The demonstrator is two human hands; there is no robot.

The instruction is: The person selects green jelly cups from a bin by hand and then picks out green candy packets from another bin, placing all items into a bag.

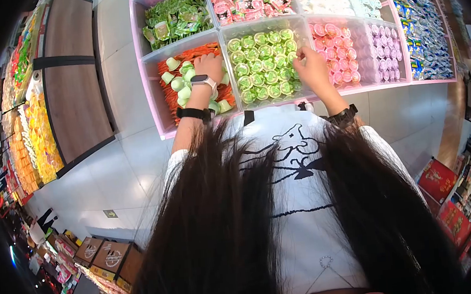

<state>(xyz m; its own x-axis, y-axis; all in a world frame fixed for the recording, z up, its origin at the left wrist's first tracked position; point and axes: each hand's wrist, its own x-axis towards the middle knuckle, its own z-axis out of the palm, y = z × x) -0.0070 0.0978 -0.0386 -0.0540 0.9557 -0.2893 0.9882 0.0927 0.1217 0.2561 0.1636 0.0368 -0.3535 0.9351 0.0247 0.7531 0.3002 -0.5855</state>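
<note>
I have the left hand (210, 67) down in the left front compartment (152, 83), its back turned up to my camera and its fingers bent downward. Loose pale green cups (177, 84) lie jumbled there on top of orange packets (194, 52). Most of the cups sit to the left of the hand and beneath the wrist, several just beside the palm; a few more lie to the right of the wrist and toward the person. The fingers look partly curled, but the hand hides its own underside, so I cannot tell whether it has hold of a cup.

In the middle compartment (262, 25) I see green-patterned cups (265, 65) standing in fairly even rows. The right hand (313, 70) is at the right side of these rows, its fingertips right by the outermost cups. I see its fingers bent and thumb and forefinger close together; I cannot make out anything between them, so whether it grips a cup I cannot tell. Pink cups (342, 58) fill the compartment just to its right, with purple cups (387, 52) beyond.
</note>
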